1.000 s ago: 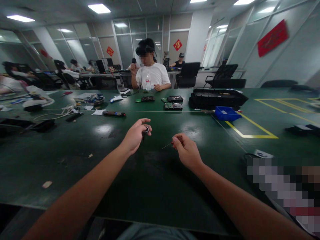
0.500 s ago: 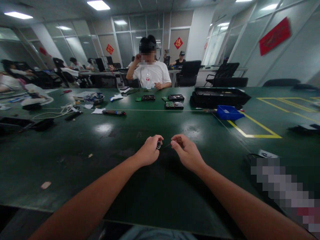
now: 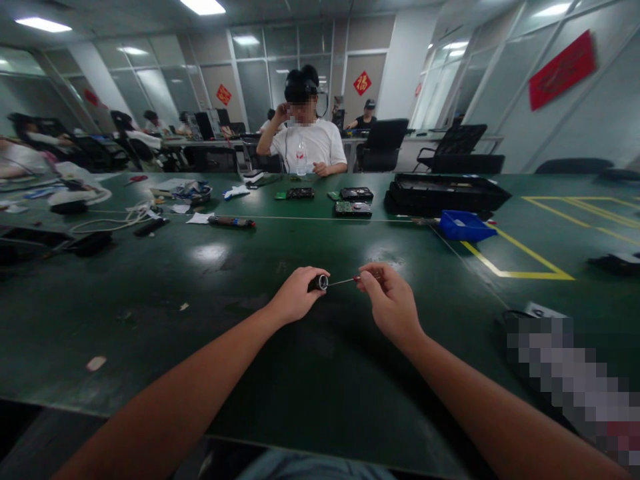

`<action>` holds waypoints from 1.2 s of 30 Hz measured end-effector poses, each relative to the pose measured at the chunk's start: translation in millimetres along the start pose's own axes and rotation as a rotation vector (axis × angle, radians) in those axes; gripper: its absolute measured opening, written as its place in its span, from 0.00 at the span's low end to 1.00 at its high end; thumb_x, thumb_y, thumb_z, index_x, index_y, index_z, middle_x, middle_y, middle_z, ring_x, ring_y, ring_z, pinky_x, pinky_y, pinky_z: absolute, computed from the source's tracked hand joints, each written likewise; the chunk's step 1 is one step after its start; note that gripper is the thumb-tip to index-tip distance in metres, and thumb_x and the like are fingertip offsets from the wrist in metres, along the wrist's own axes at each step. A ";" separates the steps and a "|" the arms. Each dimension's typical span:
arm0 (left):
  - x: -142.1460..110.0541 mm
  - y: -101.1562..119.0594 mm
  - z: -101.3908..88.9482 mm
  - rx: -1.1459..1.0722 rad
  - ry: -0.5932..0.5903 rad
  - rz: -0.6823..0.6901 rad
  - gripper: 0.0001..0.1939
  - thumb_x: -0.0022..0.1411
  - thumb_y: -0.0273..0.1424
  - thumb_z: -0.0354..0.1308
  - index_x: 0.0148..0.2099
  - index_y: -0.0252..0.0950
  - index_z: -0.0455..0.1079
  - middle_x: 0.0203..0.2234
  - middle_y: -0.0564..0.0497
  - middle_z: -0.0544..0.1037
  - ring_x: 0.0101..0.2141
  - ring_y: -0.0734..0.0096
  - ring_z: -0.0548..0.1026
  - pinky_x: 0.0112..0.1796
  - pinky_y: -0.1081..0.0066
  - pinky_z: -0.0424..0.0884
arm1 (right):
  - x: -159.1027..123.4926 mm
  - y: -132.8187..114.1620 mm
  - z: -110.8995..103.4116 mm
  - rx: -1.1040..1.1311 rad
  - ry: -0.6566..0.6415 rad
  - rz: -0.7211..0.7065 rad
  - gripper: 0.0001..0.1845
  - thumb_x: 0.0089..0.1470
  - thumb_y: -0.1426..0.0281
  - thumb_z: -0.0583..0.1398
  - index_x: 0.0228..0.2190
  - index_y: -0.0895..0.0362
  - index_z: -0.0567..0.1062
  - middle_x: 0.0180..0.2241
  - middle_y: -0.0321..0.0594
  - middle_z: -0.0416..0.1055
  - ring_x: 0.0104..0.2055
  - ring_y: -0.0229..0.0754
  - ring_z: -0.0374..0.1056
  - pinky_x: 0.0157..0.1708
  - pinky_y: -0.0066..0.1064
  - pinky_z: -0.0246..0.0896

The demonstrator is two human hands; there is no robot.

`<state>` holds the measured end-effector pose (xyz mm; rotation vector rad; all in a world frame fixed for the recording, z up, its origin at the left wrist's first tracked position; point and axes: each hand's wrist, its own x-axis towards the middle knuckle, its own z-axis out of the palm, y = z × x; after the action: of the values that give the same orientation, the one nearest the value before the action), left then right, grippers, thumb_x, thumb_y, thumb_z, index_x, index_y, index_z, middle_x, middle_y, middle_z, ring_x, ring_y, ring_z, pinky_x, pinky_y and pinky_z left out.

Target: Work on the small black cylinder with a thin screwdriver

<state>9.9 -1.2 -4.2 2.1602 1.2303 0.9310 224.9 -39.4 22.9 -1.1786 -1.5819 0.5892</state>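
Note:
My left hand (image 3: 299, 293) is closed around a small black cylinder (image 3: 320, 283) with a silver ring at its open end, which faces right. What kind of part it is I cannot make out. In my right hand (image 3: 391, 297) is a thin screwdriver (image 3: 344, 281), its handle mostly hidden by the fingers. A bit of red shows where the shaft leaves the handle. The shaft points left, and its tip is at or just in front of the cylinder's ringed end; whether it touches I cannot tell. Both hands are above the green table (image 3: 280, 373).
Beyond my hands lie several hard drives (image 3: 353, 209), a blue bin (image 3: 465, 227) and a long black tray (image 3: 445, 193). An electric screwdriver (image 3: 231, 222) and a white cable (image 3: 117, 220) are at left. A person in a white shirt (image 3: 320, 143) sits opposite, behind a bottle (image 3: 301, 159).
My right hand has shifted right and turned, so more of the screwdriver shaft shows. The cylinder in my left hand is more exposed. The whole view has shifted slightly.

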 end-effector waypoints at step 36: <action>-0.6 5.6 -4.0 0.067 0.041 0.039 0.19 0.61 0.27 0.63 0.55 0.41 0.73 0.48 0.50 0.78 0.50 0.60 0.72 0.54 0.59 0.66 | 2.6 3.2 1.2 0.043 0.009 0.043 0.12 0.62 0.60 0.58 0.41 0.55 0.73 0.34 0.42 0.78 0.37 0.46 0.76 0.40 0.40 0.69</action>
<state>9.8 -4.1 2.0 2.2344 1.2594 0.9679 225.0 -35.6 20.9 -1.1843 -1.5323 0.6415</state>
